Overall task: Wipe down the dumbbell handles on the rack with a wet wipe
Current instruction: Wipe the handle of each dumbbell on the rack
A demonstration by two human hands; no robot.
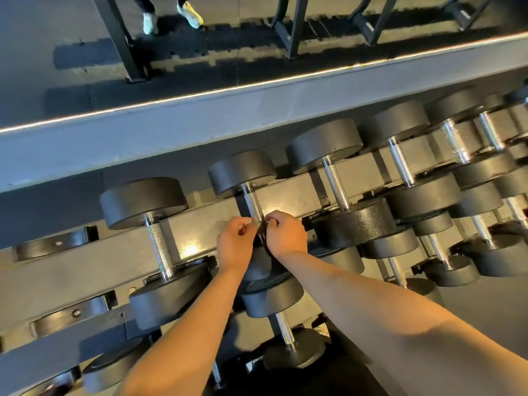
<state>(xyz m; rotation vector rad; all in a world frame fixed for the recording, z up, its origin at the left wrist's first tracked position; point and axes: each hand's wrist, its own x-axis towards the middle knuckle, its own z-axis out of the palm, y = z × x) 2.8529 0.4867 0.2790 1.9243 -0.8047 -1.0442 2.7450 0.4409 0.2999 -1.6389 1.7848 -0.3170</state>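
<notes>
Black dumbbells with chrome knurled handles lie in a row on the grey rack (200,224). My left hand (235,244) and my right hand (285,235) meet over the near end of the middle dumbbell's handle (253,205). The fingers of both hands are curled, and they pinch a small dark item (261,228) between them, right above that handle. What the item is I cannot tell, and no white wipe shows. My hands hide the handle's near end and part of the near weight head.
Another dumbbell's handle (158,247) lies to the left, and several more dumbbells (337,187) run off to the right. A lower tier holds further dumbbells (283,330). A grey ledge (257,110) runs behind the rack, with a mirror above it showing a person's shoes (171,15).
</notes>
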